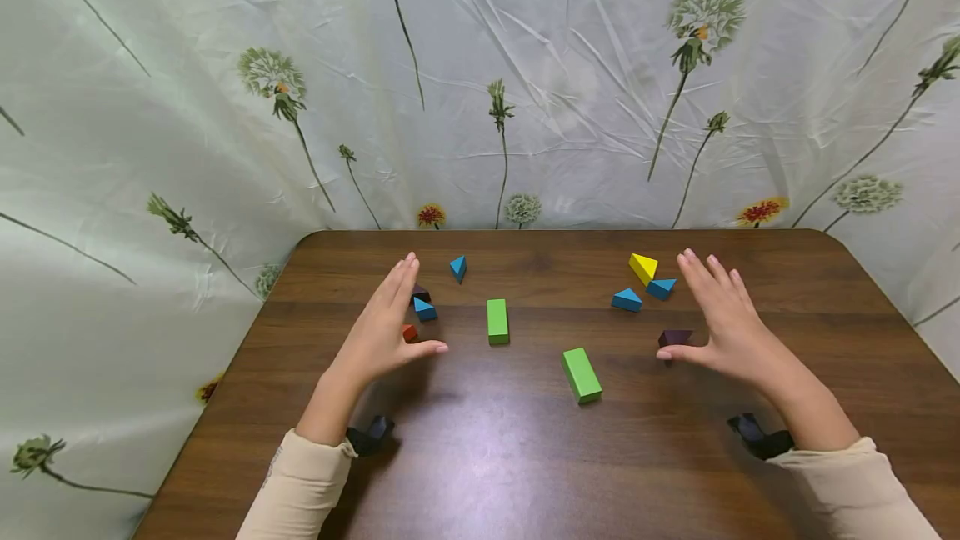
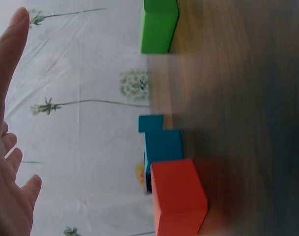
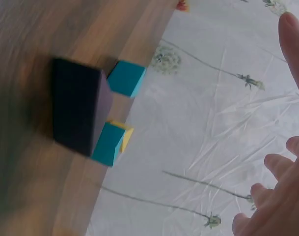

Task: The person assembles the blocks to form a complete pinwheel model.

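Note:
My left hand (image 1: 385, 326) is held over the table's left side, fingers straight and thumb spread, holding nothing. Partly behind it lie a red block (image 2: 178, 196), a blue triangular block (image 1: 425, 309) and a dark block (image 1: 422, 294). On the right, my right hand (image 1: 727, 326) is likewise spread with nothing in it. Its thumb overlaps a dark purple block (image 3: 78, 105) in the head view. Beyond that are two blue triangular blocks (image 1: 626, 300) and a yellow triangular block (image 1: 643, 268). Two green rectangular blocks (image 1: 498, 322) lie between the hands.
Another blue triangular block (image 1: 458, 268) lies toward the back of the brown wooden table (image 1: 480, 473). A pale curtain (image 1: 450, 165) printed with dandelions hangs right behind the table's far edge. Each wrist wears a black strap mount (image 1: 371, 435).

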A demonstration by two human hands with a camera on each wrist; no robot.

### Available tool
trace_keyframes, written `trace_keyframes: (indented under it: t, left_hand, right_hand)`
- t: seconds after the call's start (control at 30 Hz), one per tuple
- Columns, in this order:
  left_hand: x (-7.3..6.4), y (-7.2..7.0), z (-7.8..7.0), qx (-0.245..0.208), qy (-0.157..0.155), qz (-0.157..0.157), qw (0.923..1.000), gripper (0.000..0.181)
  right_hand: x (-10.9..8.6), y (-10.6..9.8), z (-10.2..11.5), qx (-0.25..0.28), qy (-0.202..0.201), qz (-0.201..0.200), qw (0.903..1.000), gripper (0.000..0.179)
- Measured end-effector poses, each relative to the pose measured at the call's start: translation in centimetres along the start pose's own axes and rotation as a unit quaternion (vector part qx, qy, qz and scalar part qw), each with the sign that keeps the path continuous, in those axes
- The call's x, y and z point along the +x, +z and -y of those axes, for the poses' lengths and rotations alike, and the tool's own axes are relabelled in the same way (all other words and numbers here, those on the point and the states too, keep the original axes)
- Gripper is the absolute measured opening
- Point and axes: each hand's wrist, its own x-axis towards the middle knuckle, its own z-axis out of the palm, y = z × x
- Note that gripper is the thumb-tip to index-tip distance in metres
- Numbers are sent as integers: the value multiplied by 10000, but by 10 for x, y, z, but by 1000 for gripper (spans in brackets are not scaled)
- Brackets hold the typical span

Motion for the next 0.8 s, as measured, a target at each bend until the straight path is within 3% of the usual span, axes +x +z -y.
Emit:
trace_keyframes:
  t: [0.17, 0.3, 0.43, 0.63, 0.8]
  left_hand:
    - [1, 8, -8, -740, -269, 118, 9968, 114]
    - [2, 17, -14, -1486, -615, 271, 9866, 113]
    - [5, 25, -18, -1946, -829, 372, 9767, 111]
    - [9, 39, -21, -2442, -1203, 595, 9604, 105]
    - [9, 55, -20, -2608, -1333, 784, 9529, 98]
  right_hand:
    - [2, 9, 7, 343, -194, -43, 9992, 122]
    - [2, 19, 10, 643, -411, -49, 9971, 118]
    - [2, 28, 14, 1066, -528, 71, 9929, 114]
    - [3, 37, 24, 1781, 60, 713, 9814, 106]
    - [2, 46, 32, 1889, 395, 1120, 9748, 100]
